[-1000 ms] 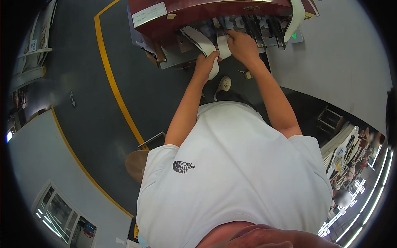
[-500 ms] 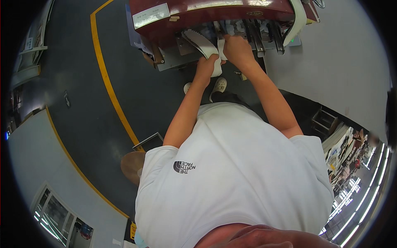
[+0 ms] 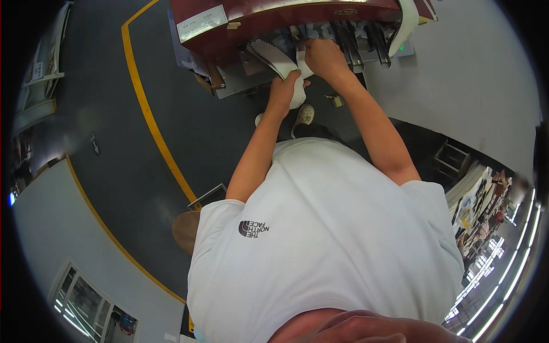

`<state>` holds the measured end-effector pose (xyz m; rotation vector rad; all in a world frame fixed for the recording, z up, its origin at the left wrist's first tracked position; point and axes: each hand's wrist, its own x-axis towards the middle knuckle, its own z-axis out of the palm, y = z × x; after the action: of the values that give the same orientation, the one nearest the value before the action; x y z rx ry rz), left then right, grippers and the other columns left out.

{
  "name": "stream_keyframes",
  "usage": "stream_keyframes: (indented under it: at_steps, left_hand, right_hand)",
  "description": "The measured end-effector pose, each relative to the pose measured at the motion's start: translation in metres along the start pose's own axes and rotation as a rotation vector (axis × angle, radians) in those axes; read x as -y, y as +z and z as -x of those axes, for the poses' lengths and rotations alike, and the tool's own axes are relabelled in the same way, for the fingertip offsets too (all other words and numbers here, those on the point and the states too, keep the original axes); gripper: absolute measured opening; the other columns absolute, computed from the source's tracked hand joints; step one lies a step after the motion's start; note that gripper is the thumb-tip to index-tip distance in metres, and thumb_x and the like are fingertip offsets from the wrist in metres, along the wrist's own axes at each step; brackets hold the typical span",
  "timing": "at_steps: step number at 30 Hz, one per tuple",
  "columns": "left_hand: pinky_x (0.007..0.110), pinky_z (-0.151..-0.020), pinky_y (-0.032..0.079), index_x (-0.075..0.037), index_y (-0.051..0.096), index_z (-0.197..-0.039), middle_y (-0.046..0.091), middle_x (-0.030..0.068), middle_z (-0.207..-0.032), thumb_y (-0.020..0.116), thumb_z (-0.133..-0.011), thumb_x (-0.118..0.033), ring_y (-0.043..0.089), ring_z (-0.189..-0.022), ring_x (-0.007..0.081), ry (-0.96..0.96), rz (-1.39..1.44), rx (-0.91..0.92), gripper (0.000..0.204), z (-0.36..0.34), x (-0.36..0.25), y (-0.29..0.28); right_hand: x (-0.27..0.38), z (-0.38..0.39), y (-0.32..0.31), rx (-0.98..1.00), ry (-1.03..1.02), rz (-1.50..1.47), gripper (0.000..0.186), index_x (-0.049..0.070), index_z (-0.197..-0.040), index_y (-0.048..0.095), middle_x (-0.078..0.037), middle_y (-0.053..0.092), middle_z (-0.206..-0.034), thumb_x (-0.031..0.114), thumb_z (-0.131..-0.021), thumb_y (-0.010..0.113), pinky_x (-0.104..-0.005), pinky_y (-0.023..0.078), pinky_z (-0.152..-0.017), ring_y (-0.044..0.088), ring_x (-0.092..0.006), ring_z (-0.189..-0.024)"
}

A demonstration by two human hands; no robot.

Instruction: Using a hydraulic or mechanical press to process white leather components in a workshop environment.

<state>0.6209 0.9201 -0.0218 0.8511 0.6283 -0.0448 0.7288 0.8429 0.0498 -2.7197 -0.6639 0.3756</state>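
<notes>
At the front of a dark red machine point(image 3: 291, 16), both arms reach forward. My left hand point(image 3: 282, 90) is closed around a white, bendable leather-like piece point(image 3: 275, 58) with a notched edge along its upper left side. One end of the piece extends toward the machine; the other hangs below my fingers. Close by on the right, my right hand point(image 3: 325, 58) is closed with its fingertips at the white part of the piece beside the machine's opening. Its exact pinch is partly hidden by the hand.
Two metal channels point(image 3: 380, 46) jut from the machine, right of my right hand. A pale curved strip point(image 3: 405, 27) hangs at its right end. Behind my left elbow stands a round brown stool seat point(image 3: 186, 231). A yellow line point(image 3: 150, 114) crosses the dark floor.
The view has shifted slightly, moving the machine a little up and left in the picture. Both hands stay on the white piece, the right one slightly higher against the opening.
</notes>
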Motion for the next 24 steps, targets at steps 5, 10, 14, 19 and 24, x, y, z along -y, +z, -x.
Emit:
stream_keyframes:
  at_steps: [5,10,14,19,24]
  left_hand:
    - [0.029,-0.059,0.048,0.005,0.058,-0.098,0.063,0.013,-0.09,0.055,-0.082,-0.018,0.065,-0.071,0.0208,-0.032,0.021,0.03,0.028,0.008,-0.003,0.002]
    - [0.03,-0.061,0.049,0.004,0.055,-0.108,0.062,0.0135,-0.097,0.05,-0.085,-0.02,0.064,-0.075,0.0219,-0.071,-0.04,0.046,0.034,0.013,-0.004,-0.002]
    - [0.03,-0.071,0.049,0.004,0.049,-0.119,0.062,0.0139,-0.106,0.042,-0.09,-0.02,0.062,-0.09,0.021,0.061,0.032,0.066,0.039,0.04,-0.012,-0.018]
    - [0.031,-0.082,0.047,0.003,0.046,-0.124,0.06,0.0111,-0.112,0.043,-0.094,-0.016,0.059,-0.098,0.0184,0.077,-0.052,0.23,0.035,0.084,-0.025,-0.026]
    - [0.031,-0.084,0.047,0.0,0.047,-0.121,0.06,0.0075,-0.109,0.06,-0.088,-0.011,0.058,-0.096,0.0161,0.19,-0.026,0.106,0.038,0.105,-0.026,-0.024]
  right_hand:
    - [-0.002,0.002,0.008,-0.034,-0.037,0.045,0.02,0.001,-0.085,0.067,-0.025,0.064,-0.085,0.009,-0.073,0.052,-0.0463,0.051,-0.075,0.062,-0.0415,-0.084]
    - [-0.007,0.002,0.013,-0.052,-0.047,0.022,0.023,0.002,-0.093,0.065,-0.025,0.063,-0.087,0.009,-0.077,0.05,-0.0467,0.051,-0.074,0.061,-0.0423,-0.086]
    - [-0.017,0.044,0.009,-0.077,-0.091,-0.35,0.02,0.0,-0.097,0.057,-0.02,0.064,-0.09,0.015,-0.085,0.051,-0.0388,0.051,-0.071,0.065,-0.0335,-0.079]
    - [0.004,0.079,0.008,0.144,-0.088,-1.158,0.021,0.0,-0.098,0.049,-0.004,0.053,-0.091,0.014,-0.086,0.06,-0.0225,0.047,-0.063,0.051,-0.007,-0.064]
    - [0.029,0.086,0.007,0.019,-0.126,-0.923,0.026,0.0,-0.083,0.055,-0.002,0.052,-0.079,0.018,-0.077,0.072,-0.0242,0.044,-0.054,0.05,-0.0084,-0.064]
